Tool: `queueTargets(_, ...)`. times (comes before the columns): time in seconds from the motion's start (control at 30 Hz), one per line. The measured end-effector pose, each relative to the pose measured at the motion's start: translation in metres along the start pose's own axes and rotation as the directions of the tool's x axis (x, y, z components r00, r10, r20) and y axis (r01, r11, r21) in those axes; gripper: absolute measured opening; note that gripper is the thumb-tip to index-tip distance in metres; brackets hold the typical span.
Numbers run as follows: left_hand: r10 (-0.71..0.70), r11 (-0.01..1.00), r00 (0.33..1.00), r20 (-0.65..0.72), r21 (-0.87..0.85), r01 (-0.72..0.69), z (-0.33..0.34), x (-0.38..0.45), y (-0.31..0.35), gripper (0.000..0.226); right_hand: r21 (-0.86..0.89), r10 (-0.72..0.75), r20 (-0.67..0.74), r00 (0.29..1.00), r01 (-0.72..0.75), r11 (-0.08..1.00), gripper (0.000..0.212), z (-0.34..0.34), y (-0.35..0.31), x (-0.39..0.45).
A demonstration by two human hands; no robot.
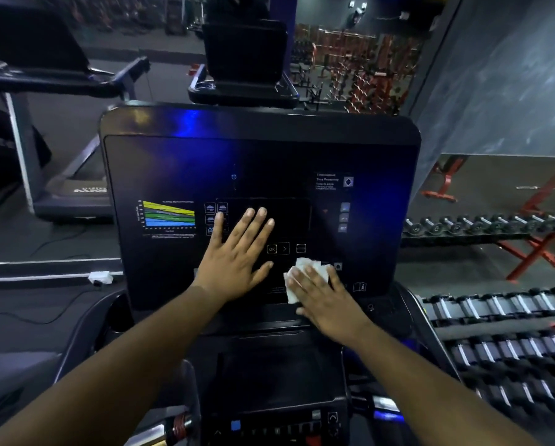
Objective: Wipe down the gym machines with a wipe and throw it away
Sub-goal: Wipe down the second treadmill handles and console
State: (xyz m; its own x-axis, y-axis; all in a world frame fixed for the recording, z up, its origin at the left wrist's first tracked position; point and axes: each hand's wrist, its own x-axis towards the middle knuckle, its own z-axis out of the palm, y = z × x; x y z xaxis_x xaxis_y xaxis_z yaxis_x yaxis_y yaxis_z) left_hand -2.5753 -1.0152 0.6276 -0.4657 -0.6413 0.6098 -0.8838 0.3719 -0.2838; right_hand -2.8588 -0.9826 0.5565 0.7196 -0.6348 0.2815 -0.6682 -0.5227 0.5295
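A black cardio machine console (173, 162) fills the middle of the head view, with a coloured chart at its left and small buttons round a dark screen. My left hand (237, 252) lies flat on the panel, fingers straight and spread, just left of the OK button. My right hand (324, 294) presses a crumpled white wipe (301, 268) against the lower part of the console with flat fingers. Most of the wipe is hidden under that hand; only its upper and left edges show.
A dumbbell rack (501, 333) with several dumbbells stands close on the right, and red equipment frames (543, 249) sit beyond it. Other treadmills (60, 78) stand to the left and ahead. A lower control panel (276, 423) lies below my arms. Cables run on the floor at left.
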Motion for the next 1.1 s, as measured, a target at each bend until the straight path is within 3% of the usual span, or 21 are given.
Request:
queueTargets(0.07, 0.021, 1.0, 1.0, 0.005, 0.009, -0.021, -0.001, -0.013, -0.007, 0.083, -0.04, -0.132, 0.012, 0.991, 0.133, 0.99, 0.078, -0.004, 0.023, 0.012)
queueTargets(0.13, 0.02, 1.0, 1.0, 0.007, 0.024, -0.02, -0.001, -0.023, -0.014, 0.084, -0.072, -0.15, -0.024, 0.988, 0.148, 0.986, 0.091, -0.021, 0.05, 0.042)
queueTargets(0.27, -0.006, 1.0, 1.0, 0.03, 0.01, 0.006, -0.004, -0.025, -0.017, 0.089, 0.052, 0.183, -0.114, 0.976, -0.178, 0.983, 0.116, -0.076, 0.095, 0.127)
queueTargets(0.33, -0.036, 0.999, 0.998, 0.044, 0.008, 0.036, -0.007, -0.027, -0.022, 0.09, 0.113, 0.331, -0.106, 0.937, -0.32, 0.941, 0.117, -0.099, 0.094, 0.158)
queueTargets(0.4, -0.079, 0.997, 0.996, 0.049, 0.012, 0.079, -0.008, -0.034, -0.033, 0.091, 0.134, 0.391, -0.106, 0.914, -0.377, 0.917, 0.111, -0.102, 0.077, 0.17)
queueTargets(0.47, -0.108, 0.994, 0.993, 0.045, 0.027, 0.107, -0.01, -0.044, -0.047, 0.09, 0.112, 0.301, -0.127, 0.945, -0.288, 0.951, 0.103, -0.086, 0.049, 0.157)
queueTargets(0.6, -0.099, 0.993, 0.994, 0.047, 0.062, 0.096, -0.01, -0.076, -0.076, 0.087, -0.045, -0.045, -0.11, 0.993, 0.04, 0.998, 0.093, -0.038, -0.011, 0.09)
queueTargets(0.7, -0.111, 0.992, 0.992, 0.061, 0.073, 0.107, -0.009, -0.093, -0.087, 0.086, -0.138, -0.31, 0.01, 0.951, 0.308, 0.941, 0.088, -0.021, -0.028, 0.065)
queueTargets(0.77, -0.121, 0.99, 0.991, 0.06, 0.076, 0.117, -0.009, -0.099, -0.091, 0.086, -0.15, -0.397, 0.024, 0.917, 0.396, 0.906, 0.095, -0.027, -0.015, 0.083)
queueTargets(0.83, -0.121, 0.991, 0.991, 0.057, 0.071, 0.117, -0.008, -0.099, -0.092, 0.086, -0.131, -0.328, -0.047, 0.943, 0.32, 0.938, 0.108, -0.051, 0.008, 0.123)
queueTargets(0.9, -0.122, 0.991, 0.991, 0.064, 0.065, 0.117, -0.007, -0.099, -0.092, 0.086, -0.029, -0.079, -0.128, 0.989, 0.076, 0.997, 0.12, -0.084, 0.034, 0.17)
queueTargets(0.97, -0.119, 0.992, 0.99, 0.076, 0.061, 0.115, -0.008, -0.099, -0.091, 0.086, 0.069, 0.133, -0.125, 0.983, -0.125, 0.99, 0.125, -0.117, 0.054, 0.21)
queueTargets(1.03, -0.114, 0.992, 0.99, 0.08, 0.055, 0.11, -0.009, -0.099, -0.091, 0.086, 0.086, 0.214, -0.101, 0.972, -0.205, 0.975, 0.124, -0.132, 0.056, 0.226)
queueTargets(1.1, -0.112, 0.993, 0.99, 0.084, 0.05, 0.108, -0.01, -0.1, -0.093, 0.086, 0.079, 0.194, -0.089, 0.977, -0.188, 0.979, 0.125, -0.127, 0.041, 0.221)
